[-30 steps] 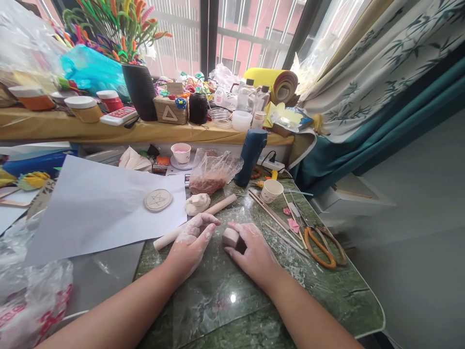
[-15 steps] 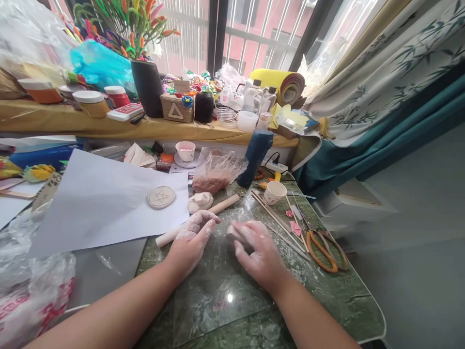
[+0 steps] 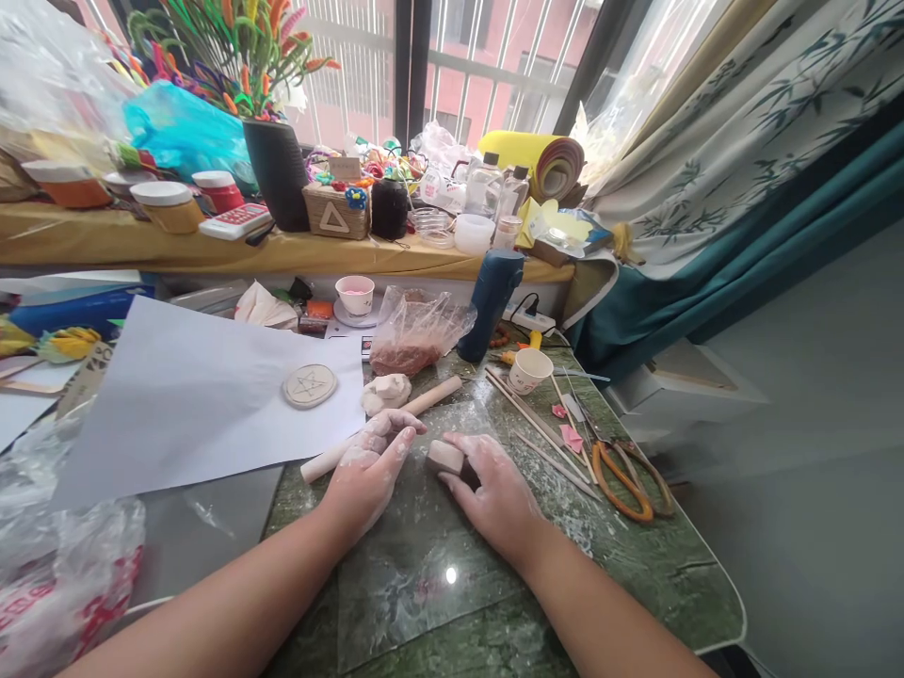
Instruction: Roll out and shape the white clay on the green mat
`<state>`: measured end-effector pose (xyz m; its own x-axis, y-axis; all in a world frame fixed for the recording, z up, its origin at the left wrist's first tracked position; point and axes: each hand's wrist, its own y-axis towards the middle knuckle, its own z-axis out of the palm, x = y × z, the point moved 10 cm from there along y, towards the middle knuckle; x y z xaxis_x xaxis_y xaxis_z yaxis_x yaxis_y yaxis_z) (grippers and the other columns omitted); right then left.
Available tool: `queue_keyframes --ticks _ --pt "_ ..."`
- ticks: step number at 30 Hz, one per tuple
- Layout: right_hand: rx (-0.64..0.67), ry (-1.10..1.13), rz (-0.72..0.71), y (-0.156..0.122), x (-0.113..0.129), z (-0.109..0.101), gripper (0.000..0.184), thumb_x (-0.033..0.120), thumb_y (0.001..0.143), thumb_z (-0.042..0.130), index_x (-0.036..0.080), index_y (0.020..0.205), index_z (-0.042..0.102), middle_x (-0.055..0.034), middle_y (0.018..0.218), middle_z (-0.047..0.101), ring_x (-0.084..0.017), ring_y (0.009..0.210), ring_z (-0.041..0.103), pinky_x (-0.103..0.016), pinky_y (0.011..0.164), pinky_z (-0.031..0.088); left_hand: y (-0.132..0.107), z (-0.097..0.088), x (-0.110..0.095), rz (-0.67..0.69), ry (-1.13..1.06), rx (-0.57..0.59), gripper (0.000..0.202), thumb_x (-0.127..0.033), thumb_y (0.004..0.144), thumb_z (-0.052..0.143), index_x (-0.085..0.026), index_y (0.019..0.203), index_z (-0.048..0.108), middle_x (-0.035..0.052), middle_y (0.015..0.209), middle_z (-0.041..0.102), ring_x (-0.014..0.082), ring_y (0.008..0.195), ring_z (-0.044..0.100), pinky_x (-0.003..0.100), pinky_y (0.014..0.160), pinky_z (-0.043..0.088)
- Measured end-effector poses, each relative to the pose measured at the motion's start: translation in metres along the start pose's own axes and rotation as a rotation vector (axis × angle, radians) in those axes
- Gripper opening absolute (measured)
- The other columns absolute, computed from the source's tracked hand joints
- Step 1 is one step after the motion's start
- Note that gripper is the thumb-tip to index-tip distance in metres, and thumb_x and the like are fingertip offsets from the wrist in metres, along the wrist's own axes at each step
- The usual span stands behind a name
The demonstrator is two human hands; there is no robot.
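Note:
A short, squared-off block of pale clay (image 3: 444, 458) stands in the grip of my right hand (image 3: 491, 494), thumb on the near side and fingers over the far side. My left hand (image 3: 371, 471) rests apart from it on the left, palm turned inward, loosely curved with nothing held. White powder coats both hands. A wooden rolling pin (image 3: 434, 397) lies slantwise behind and partly under my left hand. Past it sits a rough lump of white clay (image 3: 386, 394). On white paper (image 3: 190, 395) lies a round clay disc (image 3: 310, 386) with a star scored into it.
Under my hands is a clear sheet (image 3: 402, 584) on the green table. To the right are scissors (image 3: 621, 485), thin sticks (image 3: 526, 414) and a paper cup (image 3: 530, 371). Behind stand a bag of brown material (image 3: 416, 348) and a dark blue bottle (image 3: 491, 306).
My right hand has shifted slightly left and turned, so the clay block's pale face now shows. My left hand stays nearly still. The whole view has moved a little.

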<state>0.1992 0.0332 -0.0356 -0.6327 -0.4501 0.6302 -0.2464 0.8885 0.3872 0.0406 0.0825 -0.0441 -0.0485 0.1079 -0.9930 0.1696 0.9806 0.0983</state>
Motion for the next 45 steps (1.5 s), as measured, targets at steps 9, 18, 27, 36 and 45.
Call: queue_keyframes --ticks 9,18,27,36,45 --pt "-0.039 0.046 -0.034 -0.003 0.006 -0.003 0.05 0.026 0.096 0.061 0.026 0.144 0.049 -0.0103 0.122 0.069 -0.028 0.113 0.065 -0.048 0.1 0.054 -0.001 0.0 0.0 -0.023 -0.016 -0.004 0.016 -0.037 0.095 0.059 -0.023 0.094 0.066 0.0039 0.097 0.067 0.0236 0.098 0.061 0.038 0.093 0.048" --pt "0.119 -0.059 0.076 0.001 -0.008 0.016 0.062 0.027 0.089 0.07 0.022 0.147 0.047 -0.0118 0.13 0.066 -0.033 0.123 0.057 -0.056 0.107 0.046 -0.003 0.007 0.006 -0.006 0.008 0.06 0.016 -0.036 0.096 0.059 -0.023 0.1 0.066 0.0055 0.104 0.069 0.024 0.102 0.064 0.039 0.094 0.05" --pt "-0.098 0.19 0.131 -0.004 -0.014 -0.005 0.052 0.027 0.093 0.063 0.024 0.142 0.046 -0.01 0.119 0.068 -0.025 0.11 0.067 -0.046 0.1 0.054 -0.006 0.022 0.003 0.0 0.03 0.188 0.017 -0.035 0.097 0.059 -0.021 0.102 0.069 0.0066 0.106 0.075 0.0247 0.107 0.069 0.041 0.101 0.051" --pt "-0.174 0.161 0.072 -0.003 -0.012 -0.019 0.04 0.028 0.092 0.066 0.025 0.131 0.055 -0.0105 0.122 0.069 -0.026 0.113 0.067 -0.048 0.101 0.054 -0.005 0.018 0.003 0.026 0.135 0.169 0.016 -0.035 0.097 0.059 -0.022 0.1 0.07 0.0049 0.1 0.073 0.0234 0.102 0.067 0.038 0.096 0.052" --pt "-0.171 0.093 0.058 -0.003 -0.007 -0.018 0.039 0.029 0.093 0.066 0.026 0.131 0.059 -0.01 0.124 0.07 -0.028 0.115 0.066 -0.049 0.103 0.053 -0.003 0.013 0.004 0.008 0.053 0.125 0.019 -0.038 0.096 0.059 -0.021 0.1 0.068 0.006 0.101 0.073 0.0236 0.097 0.067 0.038 0.092 0.051"
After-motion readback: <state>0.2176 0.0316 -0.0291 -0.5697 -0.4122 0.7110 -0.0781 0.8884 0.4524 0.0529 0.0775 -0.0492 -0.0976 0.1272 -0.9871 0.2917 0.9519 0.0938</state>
